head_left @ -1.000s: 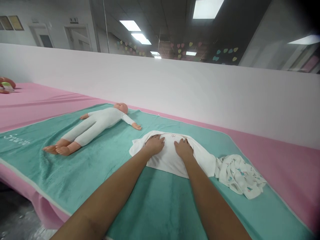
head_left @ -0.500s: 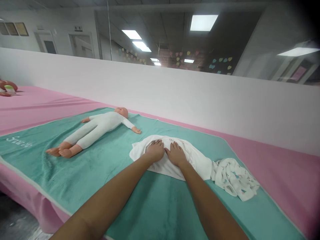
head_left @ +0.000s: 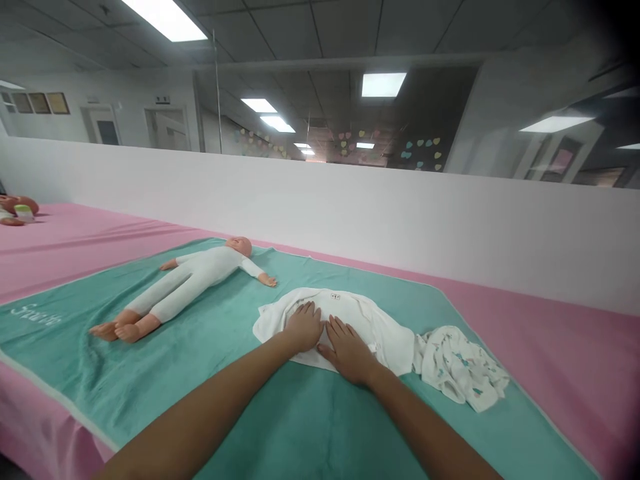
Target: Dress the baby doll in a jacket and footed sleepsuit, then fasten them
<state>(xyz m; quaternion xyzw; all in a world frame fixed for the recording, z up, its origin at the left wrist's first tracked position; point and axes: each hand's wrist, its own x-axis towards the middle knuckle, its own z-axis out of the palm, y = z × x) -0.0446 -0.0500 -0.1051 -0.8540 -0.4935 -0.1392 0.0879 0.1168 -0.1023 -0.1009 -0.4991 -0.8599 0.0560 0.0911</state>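
Observation:
A white baby garment (head_left: 385, 327) lies spread on the green towel (head_left: 215, 393), a small printed label near its upper edge. My left hand (head_left: 303, 327) rests on its left half, palm down with the fingers extended. Close beside it, my right hand (head_left: 347, 350) presses flat on the middle of the cloth, fingers stretched out. Neither hand grips the fabric. At the garment's right end sits a crumpled white cloth with a small coloured print (head_left: 465, 367); whether the two are joined I cannot tell.
A baby doll in a white suit (head_left: 200, 277) lies on its back on the towel, to the left. Pink sheeting (head_left: 540, 327) covers the surface beneath. A low white wall (head_left: 350, 213) runs behind. Another doll (head_left: 23, 203) and a green-capped container (head_left: 24, 212) are at far left.
My hands have slid slightly toward me over the garment, uncovering more of it below the label. The camera view has tilted upward.

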